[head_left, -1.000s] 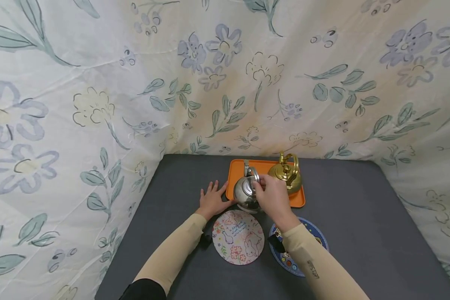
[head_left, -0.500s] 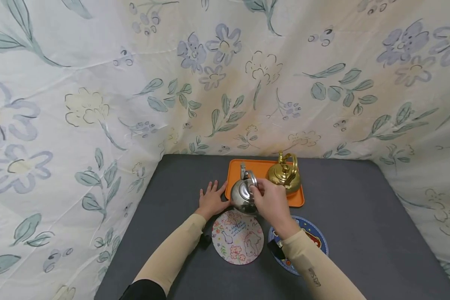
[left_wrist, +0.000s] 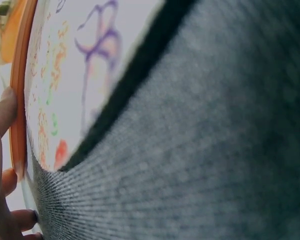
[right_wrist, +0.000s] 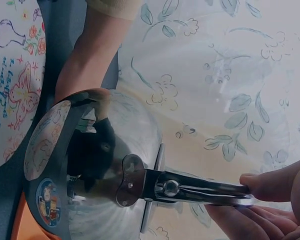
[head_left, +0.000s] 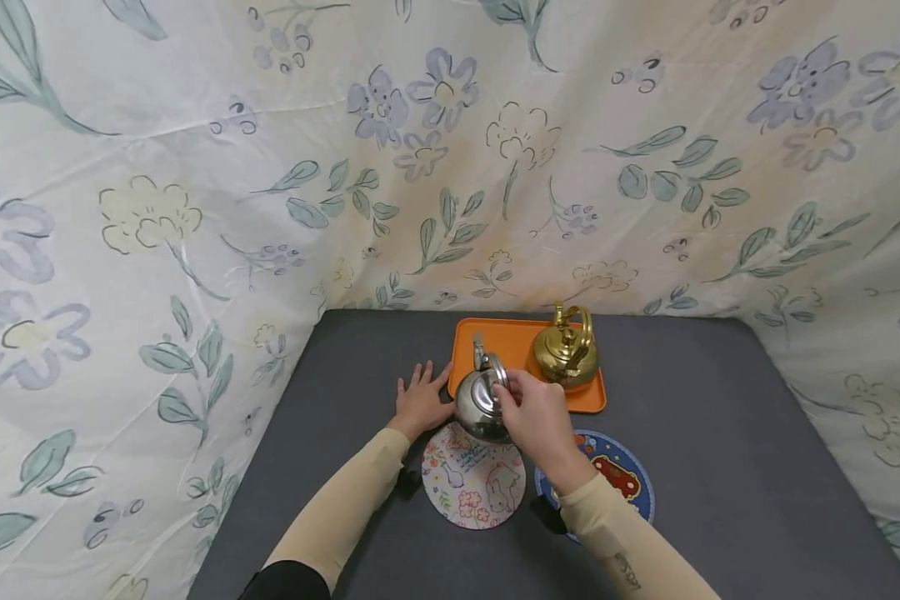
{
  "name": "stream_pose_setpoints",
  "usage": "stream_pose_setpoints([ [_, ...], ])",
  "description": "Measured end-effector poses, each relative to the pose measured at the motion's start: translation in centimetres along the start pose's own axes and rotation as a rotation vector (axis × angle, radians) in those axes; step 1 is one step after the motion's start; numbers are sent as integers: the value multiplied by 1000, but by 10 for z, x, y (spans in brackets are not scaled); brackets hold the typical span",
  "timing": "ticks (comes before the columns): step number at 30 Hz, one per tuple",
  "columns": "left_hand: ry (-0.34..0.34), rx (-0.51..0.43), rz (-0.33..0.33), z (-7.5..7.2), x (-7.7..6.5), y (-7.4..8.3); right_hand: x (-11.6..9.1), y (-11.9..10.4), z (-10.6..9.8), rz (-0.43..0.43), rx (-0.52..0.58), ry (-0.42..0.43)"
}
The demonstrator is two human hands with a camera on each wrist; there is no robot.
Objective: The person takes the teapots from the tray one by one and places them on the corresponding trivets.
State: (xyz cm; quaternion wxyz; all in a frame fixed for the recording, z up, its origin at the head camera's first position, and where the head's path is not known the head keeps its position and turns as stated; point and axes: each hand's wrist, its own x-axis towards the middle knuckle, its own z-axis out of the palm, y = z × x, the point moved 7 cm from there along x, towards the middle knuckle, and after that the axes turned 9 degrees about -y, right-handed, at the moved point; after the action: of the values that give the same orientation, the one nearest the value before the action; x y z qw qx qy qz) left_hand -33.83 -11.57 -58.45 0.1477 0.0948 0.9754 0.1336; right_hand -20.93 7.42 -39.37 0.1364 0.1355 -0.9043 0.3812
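Note:
My right hand [head_left: 537,421] pinches the upright handle of a shiny silver kettle [head_left: 474,414]. In the head view the kettle overlaps the front left edge of an orange tray [head_left: 506,328] and the far edge of a round pale mat [head_left: 474,493] with pink drawings. The right wrist view has the handle between thumb and fingers [right_wrist: 252,222], with the kettle body [right_wrist: 132,117] beside it. Spread out at the tray's left edge is my left hand [head_left: 422,407]; its thumb [left_wrist: 6,107] touches the orange rim in the left wrist view.
A brass kettle [head_left: 561,357] stands on the right side of the tray. Partly under my right forearm lies a blue round mat [head_left: 633,477] with a red figure. The dark grey table [head_left: 720,433] meets a flowered cloth [head_left: 450,167] behind.
The silver kettle has moved toward me and slightly left, from the tray's front part toward the pale mat, in my right hand. My left hand has stayed at the tray edge.

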Motion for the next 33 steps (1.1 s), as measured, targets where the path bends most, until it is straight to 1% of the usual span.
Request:
stream_pose_setpoints([
  [6,-3,2,8,-2,-2,2,-6,-1,4,24,22,-21],
  [9,-4,10,12,-4,-1,2,-8,-1,4,26,25,-15],
  [12,0,14,16,-4,0,2,-10,-2,4,16,25,-4],
  [19,-28,39,-9,-2,7,-1,-14,-9,4,-20,46,12],
  [22,-26,39,-14,-3,8,-2,-15,-11,5,-33,47,15],
  [26,-12,41,-10,-4,8,-1,-18,-12,6,-40,45,18],
  [29,-17,35,-1,-3,6,0,-22,-12,7,-31,38,18],
  [33,-24,20,1,-1,2,1,-28,-9,10,-9,36,-4],
])
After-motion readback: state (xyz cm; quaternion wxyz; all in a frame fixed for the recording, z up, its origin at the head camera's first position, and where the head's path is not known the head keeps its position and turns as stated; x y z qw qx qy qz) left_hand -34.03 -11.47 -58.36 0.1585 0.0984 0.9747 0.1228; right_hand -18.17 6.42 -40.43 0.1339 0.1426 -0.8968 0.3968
